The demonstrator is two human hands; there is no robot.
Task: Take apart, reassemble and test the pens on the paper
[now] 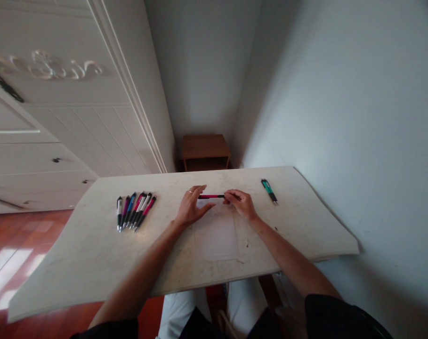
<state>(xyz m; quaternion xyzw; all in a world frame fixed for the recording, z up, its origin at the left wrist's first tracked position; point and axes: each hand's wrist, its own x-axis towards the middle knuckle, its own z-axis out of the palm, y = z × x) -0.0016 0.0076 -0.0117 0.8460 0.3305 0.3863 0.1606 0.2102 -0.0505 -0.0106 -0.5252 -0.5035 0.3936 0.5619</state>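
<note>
- Closest to you, the table runs its near edge across above your lap, and a sheet of paper lies between your forearms, short of that edge.
- A row of pens rests toward the table's far left corner, in white, purple, blue and pink with black parts; their silver tips face the near edge and most lean with their tops toward the right.
- Your left hand is spread wide, thumb and fingers apart, at the left end of the pink pen; you may or may not be touching it there, I cannot tell.
- Your right hand pinches the pen's right end between thumb and fingers.
- The pink pen sits just beyond the sheet's far end, its long axis left to right, nearly parallel to the table's far edge; which end writes is too small to tell.
- Near the far right corner, the green pen lies slanted, tip toward the near edge and rightward.
- Beyond the far edge, a wooden stand has an open-fronted compartment, too shadowed to read.
- Left of it, the white cabinet has closed drawers, contents hidden.
</note>
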